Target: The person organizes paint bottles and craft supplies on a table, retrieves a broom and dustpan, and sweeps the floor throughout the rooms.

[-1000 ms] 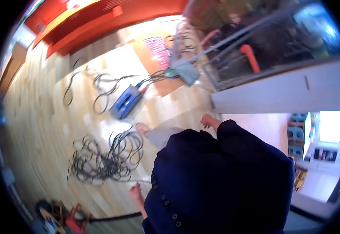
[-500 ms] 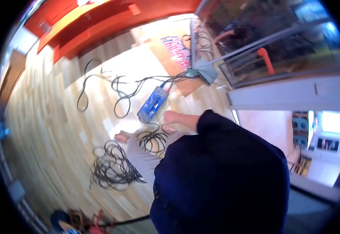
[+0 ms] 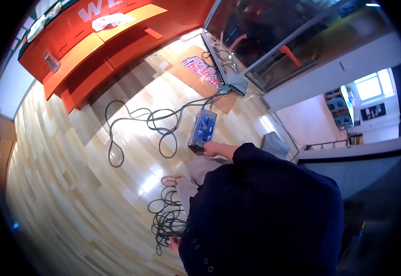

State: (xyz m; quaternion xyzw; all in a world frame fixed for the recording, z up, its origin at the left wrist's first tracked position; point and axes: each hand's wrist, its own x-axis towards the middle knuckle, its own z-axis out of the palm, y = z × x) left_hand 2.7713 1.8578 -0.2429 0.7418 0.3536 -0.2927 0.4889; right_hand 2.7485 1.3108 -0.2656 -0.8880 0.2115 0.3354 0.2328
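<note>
R hand at blue box; L hand by cable heap

R hand (image 3: 212, 149) is curling its fingers in at the blue box's (image 3: 206, 129) near end; can't tell if it's gripping or just overlapping it in view. L hand (image 3: 174, 244) is hanging at the cable heap's (image 3: 167, 223) edge, fingers partly bent; can't tell if it's holding a strand.

Box is sitting on the floor (image 3: 71, 161), just beyond the R hand, its far end lying near the loose cables (image 3: 154, 120). It's looking like a rigid case, prob. mod. heavy, w/ a hard shell that may be slick; inner parts poss. knock-sensitive. Best hold: both sides of the body, or under the ends, kept level, w/ no pull on the leads (conn. pts prob. weakest).

Cable heap is lying by the foot (image 3: 169, 181), prob. flexible but springy, tangle-prone; best taken as a whole bundle, not by 1 strand.

Farther off, the loose cables are looping over the floor toward a grey-green cloth-like item (image 3: 237, 84) on the orange mat's (image 3: 180, 69) edge; red-orange counter (image 3: 85, 30) is standing beyond.
</note>
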